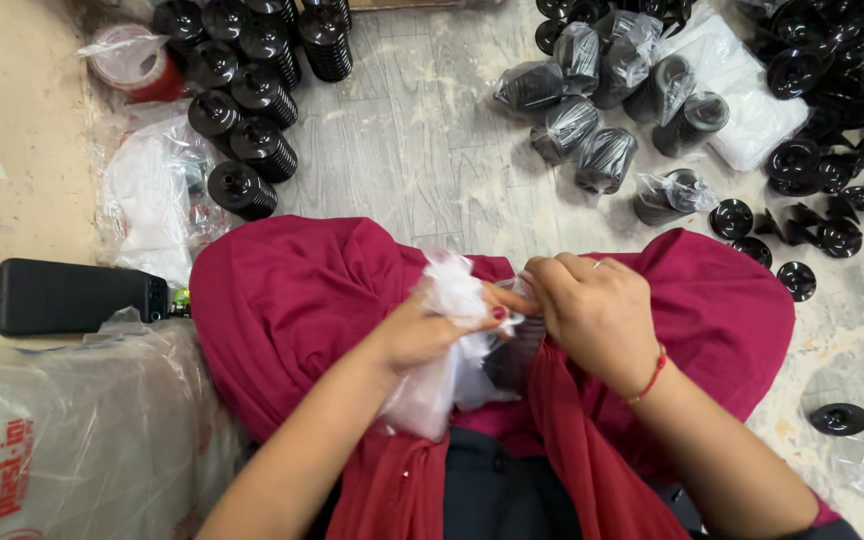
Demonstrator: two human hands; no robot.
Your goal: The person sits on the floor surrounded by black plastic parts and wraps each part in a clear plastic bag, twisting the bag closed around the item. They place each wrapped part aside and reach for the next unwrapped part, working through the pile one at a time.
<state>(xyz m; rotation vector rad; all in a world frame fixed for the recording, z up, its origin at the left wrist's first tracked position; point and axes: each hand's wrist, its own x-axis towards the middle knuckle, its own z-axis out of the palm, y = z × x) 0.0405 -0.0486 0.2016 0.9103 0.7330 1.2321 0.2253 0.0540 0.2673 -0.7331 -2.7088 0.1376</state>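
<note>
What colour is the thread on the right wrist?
Red, a thin thread band above the right hand; the head view shows it.

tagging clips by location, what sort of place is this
Probably a small workshop or home packing floor. Stacks of black ribbed plastic parts stand on the bare floor, more lie wrapped in clear bags, and both hands work a clear plastic bag over another.

a dusty grey floor [422, 150] carries bare black ribbed spools [252, 80] at the far left, plastic-wrapped spools [592, 110] at the far middle, and loose black caps [832, 170] along the right edge.
</note>
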